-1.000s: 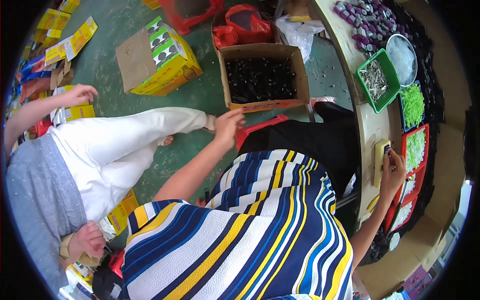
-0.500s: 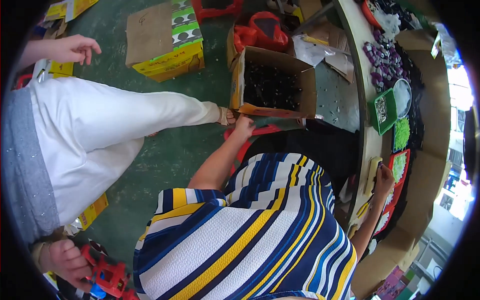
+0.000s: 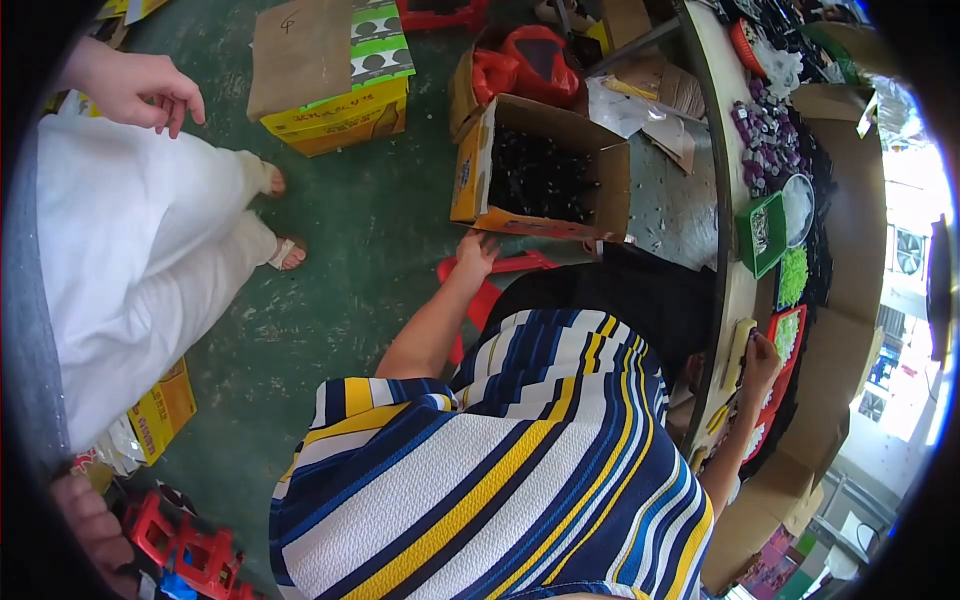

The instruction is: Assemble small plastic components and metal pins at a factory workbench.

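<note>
My left hand (image 3: 474, 254) reaches down to the lower front edge of a cardboard box (image 3: 607, 187) on the floor. Its fingers look apart, with the tips at or just under that edge; contact is unclear. Inside the box lie many small black pieces (image 3: 540, 172). Over the bench at my right, my right hand (image 3: 763, 362) is pinched closed. What it pinches is too small to make out. Right beside it is a cream-coloured block-like fixture (image 3: 738, 350), with a yellow-handled tool (image 3: 717, 418) lying nearer me.
On the bench (image 3: 707, 120) are purple pieces (image 3: 762, 140), a green basket (image 3: 763, 235) and red trays (image 3: 786, 335). Another person in white trousers (image 3: 150, 240) stands at the left. A yellow carton (image 3: 340, 120) and red stools (image 3: 200, 555) are on the floor.
The other person's foot has drawn back left from the box. The box sits slightly further left. My left hand's fingers have loosened at its edge; my right hand has shifted slightly down and left.
</note>
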`<state>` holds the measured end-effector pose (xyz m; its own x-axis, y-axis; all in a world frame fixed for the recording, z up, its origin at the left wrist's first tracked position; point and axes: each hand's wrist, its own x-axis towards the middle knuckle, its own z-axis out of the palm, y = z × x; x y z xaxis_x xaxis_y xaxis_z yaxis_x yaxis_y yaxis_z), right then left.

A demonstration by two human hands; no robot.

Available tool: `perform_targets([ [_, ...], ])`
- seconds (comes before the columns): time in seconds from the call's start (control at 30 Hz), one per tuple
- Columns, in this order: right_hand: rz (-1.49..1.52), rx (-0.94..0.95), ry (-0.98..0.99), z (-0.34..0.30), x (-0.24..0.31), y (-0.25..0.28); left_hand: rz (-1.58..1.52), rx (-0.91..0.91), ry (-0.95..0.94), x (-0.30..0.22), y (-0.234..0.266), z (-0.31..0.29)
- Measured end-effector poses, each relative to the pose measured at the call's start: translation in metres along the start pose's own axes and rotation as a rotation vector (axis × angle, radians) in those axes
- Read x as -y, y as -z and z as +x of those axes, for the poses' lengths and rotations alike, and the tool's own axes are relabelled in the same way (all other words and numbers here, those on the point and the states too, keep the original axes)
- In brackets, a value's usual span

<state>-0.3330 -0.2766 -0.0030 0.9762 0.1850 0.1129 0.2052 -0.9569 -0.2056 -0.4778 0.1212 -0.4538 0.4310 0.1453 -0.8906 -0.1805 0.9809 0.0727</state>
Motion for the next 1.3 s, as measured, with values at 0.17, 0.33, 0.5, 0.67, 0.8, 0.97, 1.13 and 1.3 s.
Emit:
perform_targets([
  [0.17,0.005,-0.015,0.007,-0.002,0.001,0.0,-0.024,-0.046,0.014,-0.001,-0.006,0.0],
  [0.33,-0.035,0.005,-0.007,0.0,0.001,0.003,-0.118,-0.114,0.115,-0.02,-0.021,0.01],
  [0.5,-0.042,0.008,0.001,-0.003,0.003,0.004,-0.074,-0.085,0.064,-0.018,-0.013,0.013],
  [0.67,0.016,-0.015,-0.021,-0.002,0.018,0.001,-0.202,-0.025,0.122,-0.015,-0.011,0.015],
  [0.8,0.045,-0.028,-0.037,-0.008,0.017,0.002,-0.126,-0.025,0.202,-0.029,-0.04,0.001],
  [0.97,0.036,0.008,-0.056,-0.005,0.035,0.005,0.062,0.013,0.238,-0.048,-0.032,0.034],
  [1.13,0.044,-0.005,-0.058,-0.009,0.025,0.003,0.156,0.041,0.218,-0.053,-0.045,0.04],
  [1.3,0.038,-0.003,-0.063,-0.009,0.028,0.006,0.229,0.076,0.142,-0.05,-0.039,0.041],
])
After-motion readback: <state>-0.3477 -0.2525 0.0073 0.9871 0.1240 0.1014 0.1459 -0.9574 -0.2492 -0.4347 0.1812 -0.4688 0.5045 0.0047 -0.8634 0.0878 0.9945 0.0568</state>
